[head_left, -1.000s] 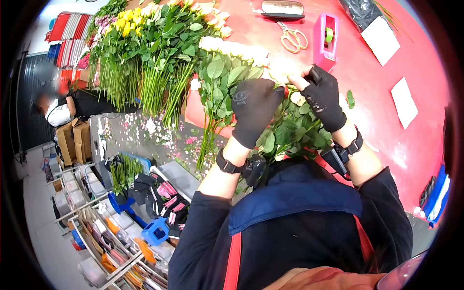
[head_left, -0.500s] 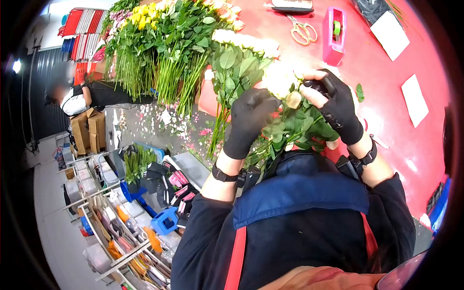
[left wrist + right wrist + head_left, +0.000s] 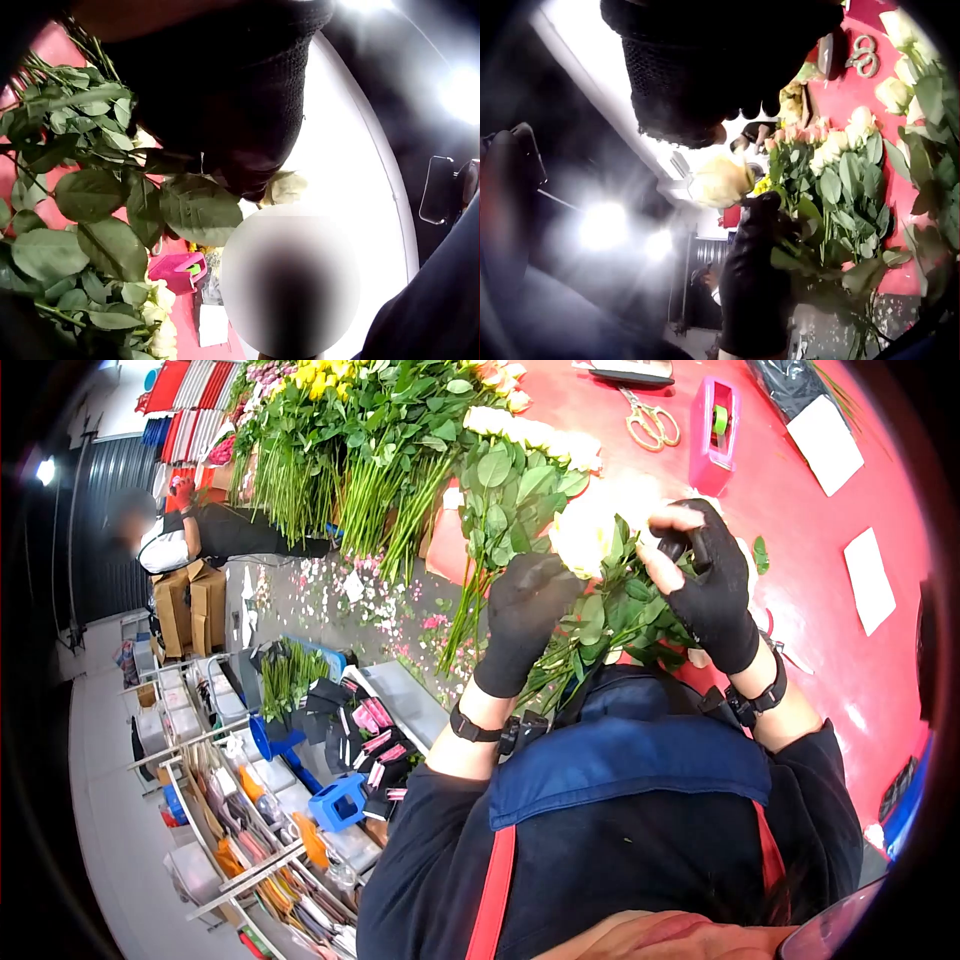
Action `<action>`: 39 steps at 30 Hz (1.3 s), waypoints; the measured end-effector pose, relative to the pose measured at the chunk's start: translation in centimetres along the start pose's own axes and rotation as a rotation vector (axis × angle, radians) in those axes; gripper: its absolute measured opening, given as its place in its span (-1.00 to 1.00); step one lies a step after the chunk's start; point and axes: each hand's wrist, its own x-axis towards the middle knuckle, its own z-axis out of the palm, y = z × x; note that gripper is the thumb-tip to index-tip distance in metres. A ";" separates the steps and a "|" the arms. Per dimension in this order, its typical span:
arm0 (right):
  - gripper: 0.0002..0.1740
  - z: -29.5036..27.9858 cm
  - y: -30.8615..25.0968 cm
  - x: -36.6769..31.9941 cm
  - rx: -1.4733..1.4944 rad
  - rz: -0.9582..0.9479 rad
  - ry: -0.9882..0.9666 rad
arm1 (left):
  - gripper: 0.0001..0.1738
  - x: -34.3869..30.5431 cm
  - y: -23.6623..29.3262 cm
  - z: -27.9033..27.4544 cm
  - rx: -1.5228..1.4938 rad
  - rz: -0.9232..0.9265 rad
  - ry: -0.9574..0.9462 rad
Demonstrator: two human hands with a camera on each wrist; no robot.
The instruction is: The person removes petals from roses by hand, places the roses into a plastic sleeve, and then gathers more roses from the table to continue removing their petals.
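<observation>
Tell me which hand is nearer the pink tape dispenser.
Right. In the head view, the right hand is just below the tape dispenser; the left hand is farther away, lower and to the left.

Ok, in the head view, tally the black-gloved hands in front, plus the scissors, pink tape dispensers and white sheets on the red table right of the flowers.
Black-gloved hands: 2
Scissors: 1
Pink tape dispenser: 1
White sheets: 2
Total: 6
</observation>
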 end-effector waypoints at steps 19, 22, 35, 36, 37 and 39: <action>-0.88 0.6 0.7 -1.0 0.115 0.040 -0.234 | -0.67 -0.9 1.7 -1.7 -0.449 -0.133 -0.063; -0.81 0.3 0.5 -0.2 0.129 0.107 -0.305 | -0.68 -1.0 0.0 -2.5 -0.239 -0.057 -0.131; -0.87 0.8 0.1 0.1 0.225 0.171 -0.433 | -0.62 -0.9 1.1 -1.7 -0.288 -0.270 -0.247; -0.86 0.7 -0.2 0.2 0.213 0.284 -0.443 | -0.62 -0.8 1.1 -1.6 -0.282 -0.277 -0.254; -0.86 0.6 -0.3 0.4 0.205 0.314 -0.462 | -0.61 -0.7 1.1 -1.6 -0.275 -0.283 -0.260; -0.86 0.4 0.4 0.2 0.221 0.242 -0.506 | -0.62 -0.6 1.1 -1.4 -0.267 -0.298 -0.265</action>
